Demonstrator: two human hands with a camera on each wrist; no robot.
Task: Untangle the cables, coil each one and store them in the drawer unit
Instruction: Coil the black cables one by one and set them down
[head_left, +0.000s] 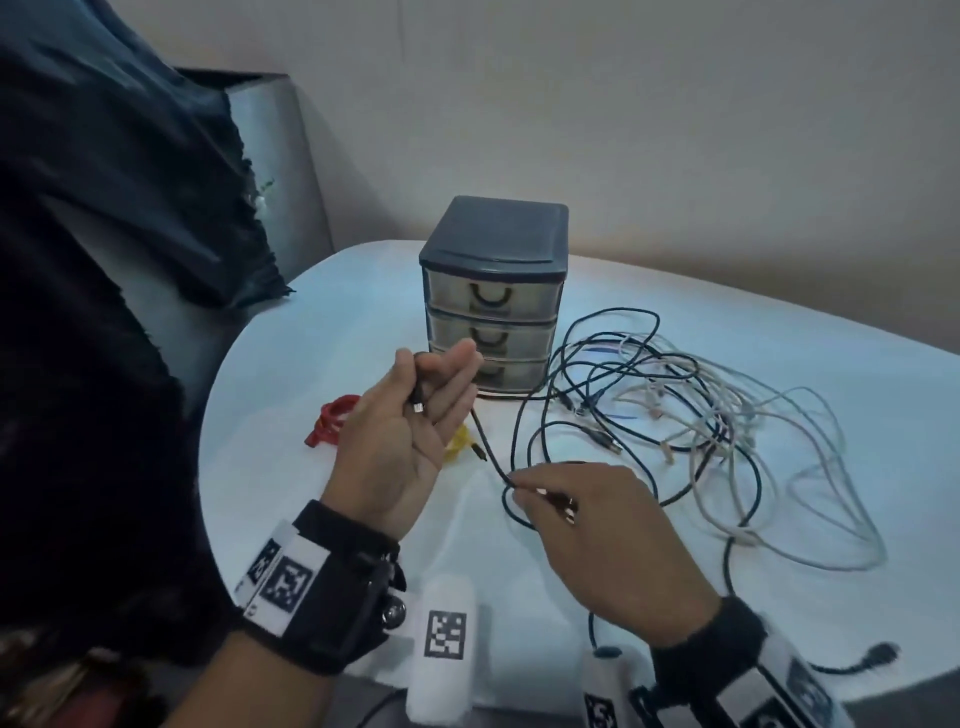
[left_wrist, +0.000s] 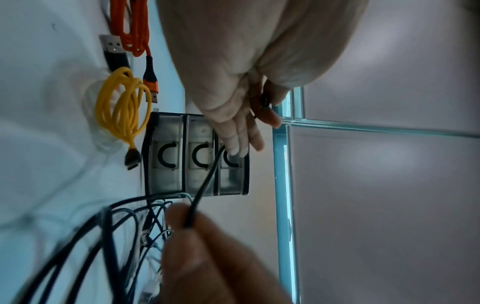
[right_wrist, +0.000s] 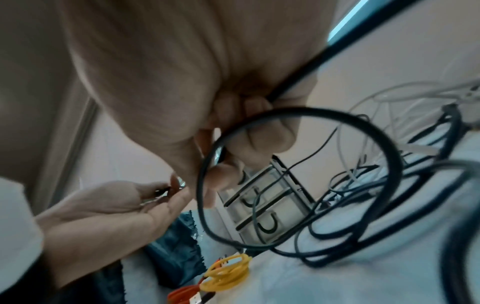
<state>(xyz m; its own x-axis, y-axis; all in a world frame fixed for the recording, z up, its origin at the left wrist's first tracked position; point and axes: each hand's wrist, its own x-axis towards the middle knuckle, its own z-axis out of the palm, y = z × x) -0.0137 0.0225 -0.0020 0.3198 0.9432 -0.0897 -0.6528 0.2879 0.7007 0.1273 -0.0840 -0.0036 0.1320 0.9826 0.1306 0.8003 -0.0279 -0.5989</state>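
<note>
A person's left hand (head_left: 402, 441), palm up above the counter (head_left: 779, 332), pinches the plug end of a black cable (head_left: 488, 447) between thumb and fingers, the small connector lying across the palm. The right hand (head_left: 597, 530), lower and just beside it, grips the same cable further along with curled fingers, a loop hanging below its fingertips. From the right hand the cable trails away into a tangle of black and white cables (head_left: 701, 415) spread over the counter beyond and to that hand's right. The three-drawer drawer unit (head_left: 493, 296), all drawers closed, stands just past the left hand's fingertips. A coiled red cable (head_left: 332, 418) and a coiled yellow cable (left_wrist: 122, 107) lie on the counter under and beside the left hand.
</note>
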